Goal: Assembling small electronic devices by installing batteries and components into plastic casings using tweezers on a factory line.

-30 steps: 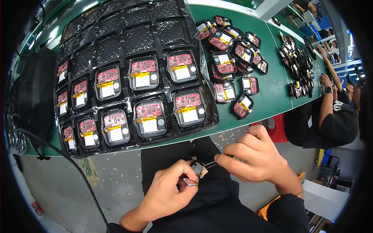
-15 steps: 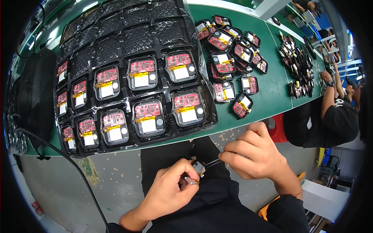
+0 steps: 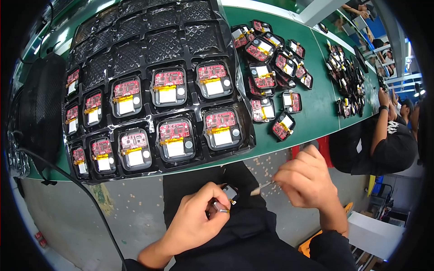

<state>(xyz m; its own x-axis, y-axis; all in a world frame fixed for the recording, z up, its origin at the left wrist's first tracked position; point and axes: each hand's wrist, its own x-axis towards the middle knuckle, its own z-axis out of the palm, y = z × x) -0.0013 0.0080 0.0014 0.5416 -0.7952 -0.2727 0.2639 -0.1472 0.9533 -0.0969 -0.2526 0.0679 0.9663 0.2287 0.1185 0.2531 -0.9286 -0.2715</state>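
Note:
Over my lap, my left hand (image 3: 199,214) is closed around a small black device case (image 3: 231,193), fingers curled over its near side. A flat silvery part (image 3: 220,207), perhaps a battery, sticks out by my thumb. To the right, my right hand (image 3: 308,178) pinches thin metal tweezers (image 3: 267,184) pointing left toward the case. A small beige piece (image 3: 256,191), slightly blurred, is at their tip, apart from the case. My palm hides much of the case.
On the green table (image 3: 312,119) lies a black tray (image 3: 199,159) holding several cases with red circuit boards. Loose cases (image 3: 263,75) are piled to its right, with another heap (image 3: 346,81) beyond. A person (image 3: 384,135) sits at the right. A black cable (image 3: 92,198) hangs at the left.
My right hand has drawn the tweezers right, away from the case, and the beige piece has come away with their tip. My left hand stays nearly in place.

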